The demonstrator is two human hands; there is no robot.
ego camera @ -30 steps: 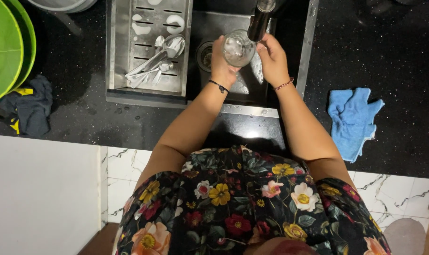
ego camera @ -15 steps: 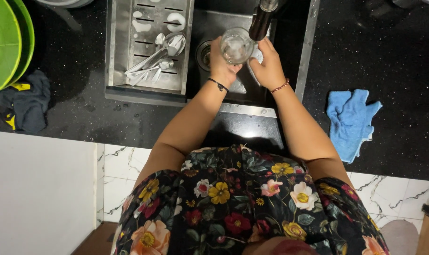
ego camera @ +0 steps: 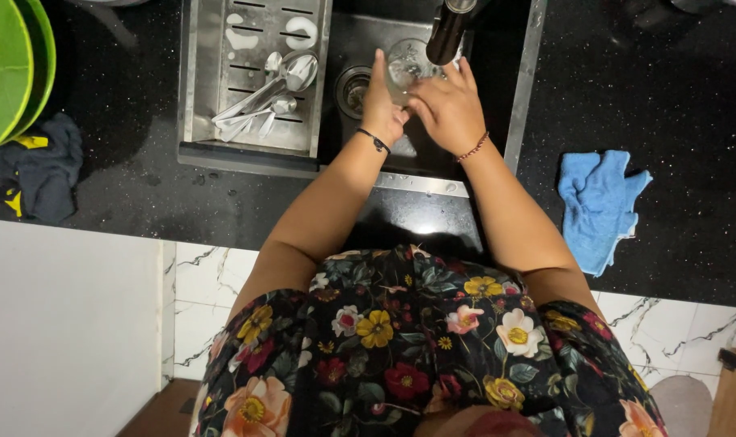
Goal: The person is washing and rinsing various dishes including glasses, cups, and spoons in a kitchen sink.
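Note:
Both my hands are over the steel sink [ego camera: 518,97], under the dark tap [ego camera: 447,32]. My left hand [ego camera: 380,101] grips the side of a clear drinking glass [ego camera: 404,65], its open mouth facing up at me. My right hand [ego camera: 445,109] lies against the glass from the right, fingers spread over its lower side. The lower part of the glass is hidden behind my hands. A black band sits on my left wrist and a red cord on my right.
A steel drainer tray [ego camera: 214,81] in the left of the sink holds several spoons [ego camera: 263,93]. A blue cloth [ego camera: 599,202] lies on the black counter at right. A dark cloth [ego camera: 36,174] and green bowls [ego camera: 8,65] are at left.
My hands and the glass have shifted slightly up under the tap. My right hand has moved from beside the glass to lie flat against it.

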